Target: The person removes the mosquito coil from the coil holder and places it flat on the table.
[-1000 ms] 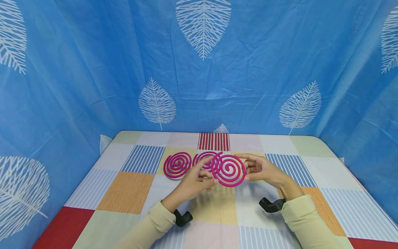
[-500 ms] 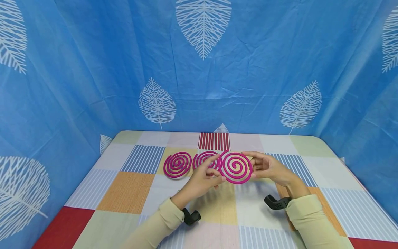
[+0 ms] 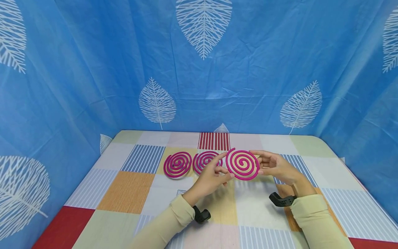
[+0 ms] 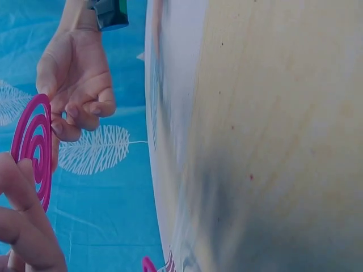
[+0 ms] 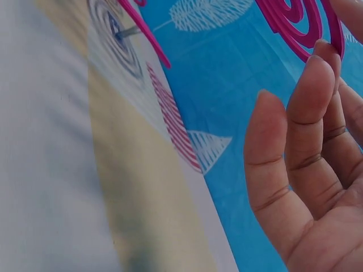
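Note:
A magenta mosquito coil (image 3: pixel 242 161) is held up above the table between both hands, its flat face tilted toward the head camera. My left hand (image 3: pixel 209 181) pinches its left edge, index finger at the upper side and thumb at the lower. On the opposite rim, the thumb and fingers of my right hand (image 3: pixel 281 169) grip it. The left wrist view shows the coil (image 4: pixel 43 102) nearly edge-on, with the right hand (image 4: pixel 79 79) beyond it. In the right wrist view, fingertips (image 5: pixel 315 76) meet the coil's lower rim.
Two more magenta coils stand in a row to the left: one at the far left (image 3: pixel 178 164), another (image 3: pixel 207 170) partly behind my left hand. A patchwork cloth (image 3: pixel 124 193) covers the table. Blue leaf-print curtains (image 3: pixel 248 86) enclose the back and sides.
Both hands have moved right and slightly away from the body, carrying the held coil with them. It no longer overlaps the middle coil in the head view. The two standing coils have stayed put.

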Available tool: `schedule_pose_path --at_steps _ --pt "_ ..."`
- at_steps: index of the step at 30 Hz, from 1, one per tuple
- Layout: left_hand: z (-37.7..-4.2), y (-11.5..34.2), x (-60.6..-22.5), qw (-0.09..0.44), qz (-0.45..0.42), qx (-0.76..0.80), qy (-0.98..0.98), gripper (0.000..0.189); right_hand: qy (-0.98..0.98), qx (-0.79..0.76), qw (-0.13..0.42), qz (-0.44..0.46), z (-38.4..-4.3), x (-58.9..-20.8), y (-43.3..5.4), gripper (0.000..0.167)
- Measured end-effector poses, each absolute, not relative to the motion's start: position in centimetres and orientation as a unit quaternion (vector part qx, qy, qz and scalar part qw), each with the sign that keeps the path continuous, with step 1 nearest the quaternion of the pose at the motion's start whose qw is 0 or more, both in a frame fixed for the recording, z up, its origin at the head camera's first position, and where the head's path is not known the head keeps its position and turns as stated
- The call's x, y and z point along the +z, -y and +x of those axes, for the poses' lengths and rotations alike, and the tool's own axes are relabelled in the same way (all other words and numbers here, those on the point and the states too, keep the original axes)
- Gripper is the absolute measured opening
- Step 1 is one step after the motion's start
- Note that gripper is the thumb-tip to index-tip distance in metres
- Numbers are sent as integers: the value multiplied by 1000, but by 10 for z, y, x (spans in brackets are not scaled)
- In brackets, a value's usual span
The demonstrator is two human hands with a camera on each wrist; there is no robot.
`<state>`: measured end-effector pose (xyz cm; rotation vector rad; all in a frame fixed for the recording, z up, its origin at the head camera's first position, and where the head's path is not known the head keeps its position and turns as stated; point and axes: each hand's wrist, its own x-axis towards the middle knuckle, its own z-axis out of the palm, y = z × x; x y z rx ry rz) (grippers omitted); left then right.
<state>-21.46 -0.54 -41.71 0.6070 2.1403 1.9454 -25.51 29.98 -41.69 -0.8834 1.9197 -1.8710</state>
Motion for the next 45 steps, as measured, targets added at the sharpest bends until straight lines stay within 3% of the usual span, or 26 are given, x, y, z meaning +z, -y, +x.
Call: schedule_pose_path --at_steps 12,23,35,42,45 --pt "-220 -19 -422 90 176 668 -717 78 -668 -669 152 -288 -258 -426 -317 58" --pt "-233 -42 -431 91 139 672 -722 74 -693 -679 140 -199 -255 -431 -327 53" --pt "-244 -55 -435 119 114 668 -726 72 -705 -677 135 -166 -257 -437 -337 50" --pt "-251 -60 -437 167 95 674 -713 72 -741 -654 124 -84 -259 -441 -338 43" --pt "-254 -62 -439 179 87 674 -711 72 -756 -639 121 -71 -260 -443 -338 47"
